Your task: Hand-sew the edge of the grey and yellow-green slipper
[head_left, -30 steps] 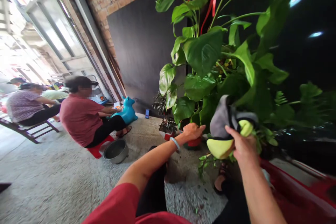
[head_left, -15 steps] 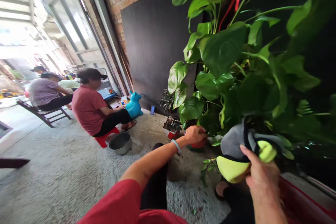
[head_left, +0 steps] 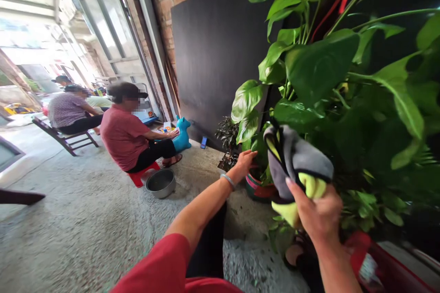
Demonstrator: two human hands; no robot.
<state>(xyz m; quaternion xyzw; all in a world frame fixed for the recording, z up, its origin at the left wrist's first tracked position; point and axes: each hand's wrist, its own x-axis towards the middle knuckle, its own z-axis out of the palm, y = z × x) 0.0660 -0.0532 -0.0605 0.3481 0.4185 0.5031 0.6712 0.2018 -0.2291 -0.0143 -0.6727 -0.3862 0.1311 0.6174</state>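
Note:
My left hand [head_left: 245, 164], with a pale bangle at the wrist, reaches to the lower edge of the big-leaved plant. Its fingers are closed at the edge of a low green leaf [head_left: 260, 147]; the grip itself is partly hidden. Below and to the right of that hand stands the plant's pot [head_left: 252, 188], green and red. A grey and yellow-green cloth [head_left: 305, 158] with dark edging is bunched up in my right hand [head_left: 321, 213], held in front of the leaves. The thumb presses on the cloth.
Left of the pot is a small dark-leaved plant [head_left: 227, 135]. A grey basin [head_left: 161, 184] stands on the concrete floor beside a person in a red shirt [head_left: 120, 132] on a red stool. A blue animal figure [head_left: 183, 135] and a phone [head_left: 204, 142] are near the dark board [head_left: 220, 55].
My left hand has moved up and left, from in front of the pot to a low leaf. The cloth in my right hand has moved left and up. The view has shifted too.

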